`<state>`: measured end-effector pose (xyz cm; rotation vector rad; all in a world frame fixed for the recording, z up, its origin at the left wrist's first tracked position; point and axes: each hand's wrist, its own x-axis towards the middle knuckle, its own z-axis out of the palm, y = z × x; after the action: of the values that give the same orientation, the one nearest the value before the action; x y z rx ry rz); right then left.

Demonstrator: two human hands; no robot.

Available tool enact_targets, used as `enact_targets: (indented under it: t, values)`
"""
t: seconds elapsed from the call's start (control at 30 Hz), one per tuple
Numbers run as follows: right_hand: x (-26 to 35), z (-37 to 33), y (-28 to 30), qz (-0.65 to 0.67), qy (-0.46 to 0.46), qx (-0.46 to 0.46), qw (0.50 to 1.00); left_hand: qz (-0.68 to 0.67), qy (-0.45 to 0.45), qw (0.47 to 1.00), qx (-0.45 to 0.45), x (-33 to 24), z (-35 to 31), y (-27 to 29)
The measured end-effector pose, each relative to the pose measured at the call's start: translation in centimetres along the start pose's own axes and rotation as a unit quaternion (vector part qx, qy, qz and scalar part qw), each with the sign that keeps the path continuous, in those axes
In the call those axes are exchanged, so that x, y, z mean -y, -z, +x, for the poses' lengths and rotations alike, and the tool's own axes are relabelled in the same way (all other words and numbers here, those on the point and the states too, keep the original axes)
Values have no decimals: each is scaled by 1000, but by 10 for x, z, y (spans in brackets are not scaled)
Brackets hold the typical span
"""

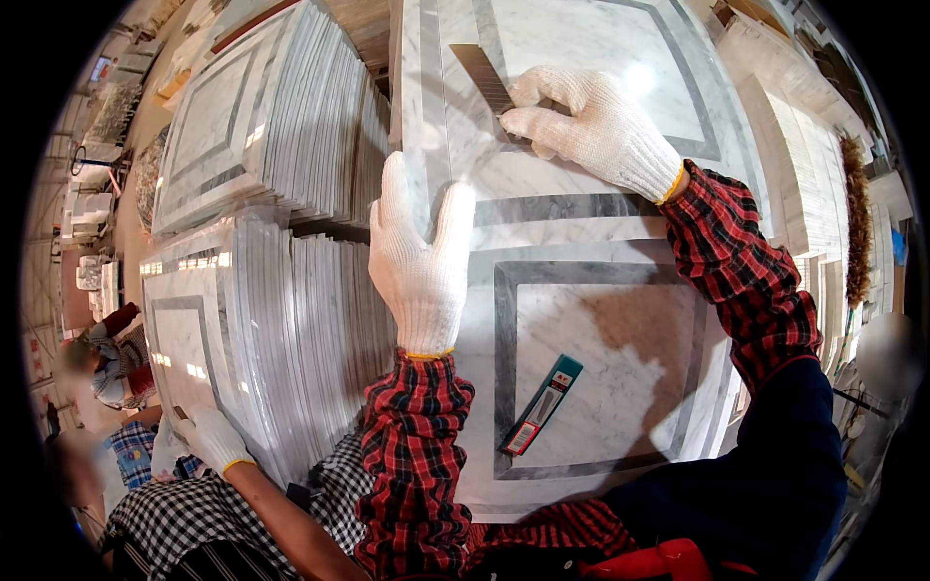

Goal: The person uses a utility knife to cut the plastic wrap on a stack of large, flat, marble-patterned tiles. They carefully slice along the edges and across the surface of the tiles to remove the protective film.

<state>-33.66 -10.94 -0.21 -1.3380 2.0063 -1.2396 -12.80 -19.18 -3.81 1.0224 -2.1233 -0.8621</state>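
White knitted gloves with yellow cuffs cover both my hands. My right hand (pixel 601 121) pinches a flat snap-off blade (pixel 480 76) between thumb and fingers, low over the far marble panel (pixel 572 34). The blade slants to the upper left, and its lower end is hidden by my fingertips. My left hand (pixel 418 254) lies at the panel's left edge with thumb and fingers stretched apart, holding nothing. A small green and red blade box (pixel 542 407) rests on the near marble panel (pixel 620 358), which has a grey inlaid border like the far one.
Stacks of framed marble panels (pixel 329 111) stand to the left, the nearer stack (pixel 257 320) partly wrapped in clear film. At lower left a co-worker's gloved hand (pixel 215 441) touches that stack. Another person (pixel 121 358) is farther back. More pale slabs (pixel 790 165) stand at right.
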Motion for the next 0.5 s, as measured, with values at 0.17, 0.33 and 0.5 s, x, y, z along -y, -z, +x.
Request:
enact_targets:
  t: [0.17, 0.33, 0.5]
  values:
    - [1, 2, -3, -91, 73, 14, 993, -8, -26, 1000, -14, 6, -1, -2]
    - [-1, 5, -1, -123, 130, 10, 984, -10, -11, 1000, -12, 4, 0, -3]
    - [2, 7, -3, -143, 124, 20, 982, -3, -22, 1000, -17, 9, 0, -4]
